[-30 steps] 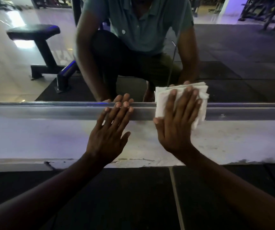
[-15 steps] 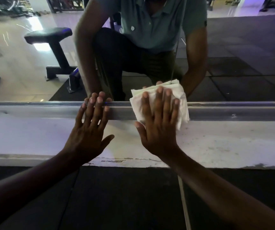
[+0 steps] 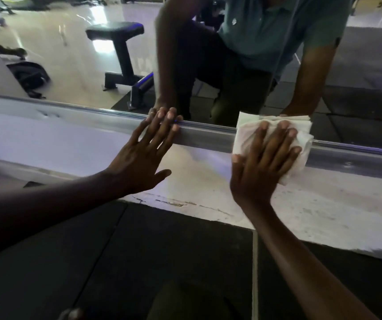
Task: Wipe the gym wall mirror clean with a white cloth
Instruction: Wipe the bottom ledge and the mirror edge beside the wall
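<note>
No legible text, labels or nos. anywhere; small pale emblem on the reflected shirt too blurred to read.

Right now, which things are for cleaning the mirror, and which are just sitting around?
For the job: white cloth, right hand pressing it, left hand braced on the frame, mirror.

Just lying about, seen in the reflection: black bench, dark bag.
</note>
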